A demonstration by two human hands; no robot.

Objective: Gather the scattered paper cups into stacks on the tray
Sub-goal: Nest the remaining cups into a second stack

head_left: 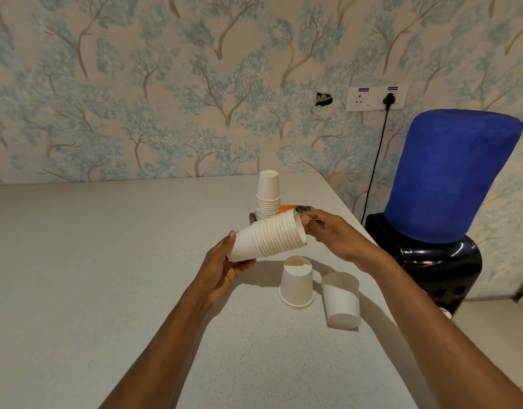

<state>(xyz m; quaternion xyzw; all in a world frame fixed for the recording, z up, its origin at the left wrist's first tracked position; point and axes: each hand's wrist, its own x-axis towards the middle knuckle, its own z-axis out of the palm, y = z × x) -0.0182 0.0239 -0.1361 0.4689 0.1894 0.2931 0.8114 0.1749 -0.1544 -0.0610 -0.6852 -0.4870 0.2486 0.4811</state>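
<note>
Your setting looks like a break room: tree-patterned wallpaper (136, 84), grey table (77, 261), paper cups (272, 237), a water dispenser (431, 261) with blue-covered bottle (451, 178) below a wall socket (376, 98).

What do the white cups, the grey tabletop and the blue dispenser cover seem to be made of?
The sideways stack of white cups looks like matte paper: thin rolled rims, no shine. The speckled grey tabletop looks like matte laminate or stone composite; unclear which. The blue cover looks like soft fabric: dull, slightly creased.
</note>
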